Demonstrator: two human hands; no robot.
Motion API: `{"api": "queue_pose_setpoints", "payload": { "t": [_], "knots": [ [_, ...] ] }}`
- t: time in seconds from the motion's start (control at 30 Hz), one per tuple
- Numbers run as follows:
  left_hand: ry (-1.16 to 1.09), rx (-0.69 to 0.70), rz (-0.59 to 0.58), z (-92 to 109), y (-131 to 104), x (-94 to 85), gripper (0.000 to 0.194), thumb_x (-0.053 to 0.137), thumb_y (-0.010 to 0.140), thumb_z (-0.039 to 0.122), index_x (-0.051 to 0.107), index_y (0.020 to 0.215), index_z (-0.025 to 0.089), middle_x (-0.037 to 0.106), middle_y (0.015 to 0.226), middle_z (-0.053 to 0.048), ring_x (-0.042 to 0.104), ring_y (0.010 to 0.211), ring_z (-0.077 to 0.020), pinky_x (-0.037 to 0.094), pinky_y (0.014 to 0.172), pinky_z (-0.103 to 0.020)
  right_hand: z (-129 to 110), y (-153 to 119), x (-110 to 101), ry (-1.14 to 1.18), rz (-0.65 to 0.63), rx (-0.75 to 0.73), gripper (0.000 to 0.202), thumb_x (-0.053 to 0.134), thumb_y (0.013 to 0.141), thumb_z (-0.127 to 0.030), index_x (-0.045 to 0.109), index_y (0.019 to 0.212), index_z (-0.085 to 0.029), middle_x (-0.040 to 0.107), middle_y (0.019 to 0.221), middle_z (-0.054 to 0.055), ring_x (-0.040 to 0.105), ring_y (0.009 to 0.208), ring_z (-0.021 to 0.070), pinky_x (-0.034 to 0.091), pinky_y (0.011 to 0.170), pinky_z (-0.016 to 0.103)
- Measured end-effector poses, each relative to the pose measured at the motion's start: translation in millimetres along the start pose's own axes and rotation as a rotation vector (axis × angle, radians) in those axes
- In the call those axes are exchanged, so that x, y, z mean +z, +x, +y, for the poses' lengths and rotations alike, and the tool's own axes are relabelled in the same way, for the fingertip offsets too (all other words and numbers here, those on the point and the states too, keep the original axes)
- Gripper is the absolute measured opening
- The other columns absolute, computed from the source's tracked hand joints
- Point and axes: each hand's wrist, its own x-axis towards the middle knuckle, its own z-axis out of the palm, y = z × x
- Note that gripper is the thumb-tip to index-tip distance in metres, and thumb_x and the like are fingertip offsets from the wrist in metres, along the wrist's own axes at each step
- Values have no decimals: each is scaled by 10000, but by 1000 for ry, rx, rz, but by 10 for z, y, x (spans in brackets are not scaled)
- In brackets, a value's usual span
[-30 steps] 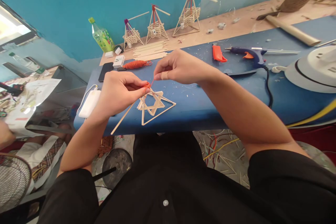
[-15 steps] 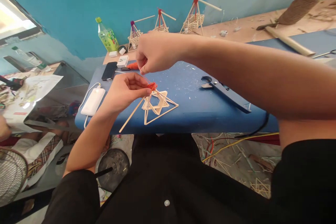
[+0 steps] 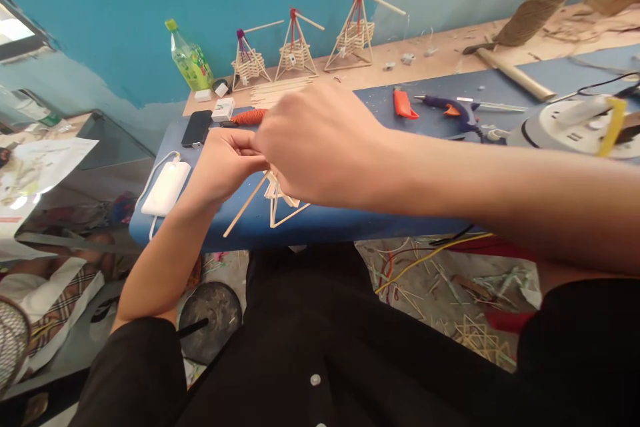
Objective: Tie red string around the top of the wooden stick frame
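Note:
A small pyramid-shaped frame of thin wooden sticks stands at the front of the blue tabletop, one loose-ended stick slanting out to its left. My left hand pinches the frame's top, where red thread was visible half a second ago. Closed and crossing in front of that top, my right hand hides the joint and most of the frame's right side. Its fingertips are out of sight; earlier a red strand ran from them to the frame. Behind the hands lies a bundle of orange-red cord.
Along the wall stand three similar stick frames and a green-labelled bottle. A phone and a white power bank lie left. A glue gun, an orange-red handled object and a white power strip sit right.
My right hand has come down and toward me, from above the frame's top to in front of it. My left hand keeps its pinch. The view has shifted right, showing the glue gun.

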Motion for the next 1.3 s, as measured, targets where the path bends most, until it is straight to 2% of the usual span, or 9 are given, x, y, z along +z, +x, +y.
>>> {"api": "queue_pose_setpoints", "payload": {
  "t": [0.03, 0.13, 0.23, 0.43, 0.73, 0.87, 1.1, 1.2, 1.3],
  "knots": [
    [-1, -12, -39, 35, -11, -14, 137, 919, 697, 266, 798, 689, 202, 802, 745, -27, 821, 833, -287, 724, 734, -411, -22, -134, -48, -144, -103, -51, 432, 712, 752, -12, 409, 507, -199, 421, 541, -4, 581, 591, 147, 435, 640, 332],
    [8, -17, -89, 152, -52, -32, 139, 957, 687, 282, 848, 716, 200, 835, 793, -60, 842, 854, -303, 749, 808, -435, -65, -551, -128, -353, -98, -40, 272, 666, 878, -130, 565, 635, -198, 601, 655, 38, 576, 637, 158, 355, 591, 322],
    [64, 50, -79, 241, -107, -22, 127, 958, 709, 277, 888, 793, 210, 868, 894, -73, 860, 903, -298, 767, 863, -432, -52, -927, -21, -354, -16, 62, 212, 673, 965, -204, 718, 758, -210, 702, 724, 42, 550, 667, 168, 328, 596, 346],
    [308, 187, -54, 311, -221, -9, 114, 862, 808, 217, 913, 890, 277, 884, 983, -23, 872, 946, -254, 770, 876, -346, 186, -1307, 312, -291, -4, 281, 254, 650, 1050, -259, 877, 936, -242, 830, 1009, 62, 620, 827, 209, 485, 786, 372],
    [455, 231, 12, 350, -249, 78, 54, 861, 852, 213, 882, 832, 259, 879, 929, -27, 873, 920, -273, 767, 845, -368, 832, -842, 60, 229, -55, 308, 245, 719, 906, -388, 801, 986, -171, 786, 1017, 85, 665, 934, 221, 489, 849, 380],
    [473, 265, 36, 355, -283, 111, 89, 832, 855, 179, 874, 813, 244, 879, 919, -34, 876, 923, -253, 761, 801, -324, 1035, -685, 151, 421, -131, 291, 305, 701, 870, -412, 767, 1038, -166, 790, 1104, 102, 687, 1044, 249, 496, 843, 380],
    [444, 202, 62, 309, -310, 89, 46, 846, 843, 238, 882, 835, 266, 881, 929, -16, 873, 900, -233, 760, 845, -322, 1311, -544, 380, 812, -293, 272, 353, 801, 788, -301, 704, 1117, -216, 753, 1353, 85, 686, 1282, 276, 569, 1070, 480],
    [423, 190, 65, 291, -301, 94, 33, 854, 836, 251, 885, 847, 256, 882, 937, -22, 871, 907, -236, 759, 844, -323, 1356, -480, 431, 911, -363, 363, 292, 834, 749, -191, 711, 1011, -232, 798, 1212, 60, 730, 1154, 256, 610, 1034, 459],
    [407, 174, 73, 265, -295, 102, 27, 880, 819, 271, 883, 837, 251, 883, 954, -24, 871, 925, -244, 759, 852, -333, 1344, -446, 471, 913, -417, 566, 212, 860, 765, -173, 730, 918, -242, 804, 987, 49, 737, 913, 244, 614, 796, 400]
  ]
}}
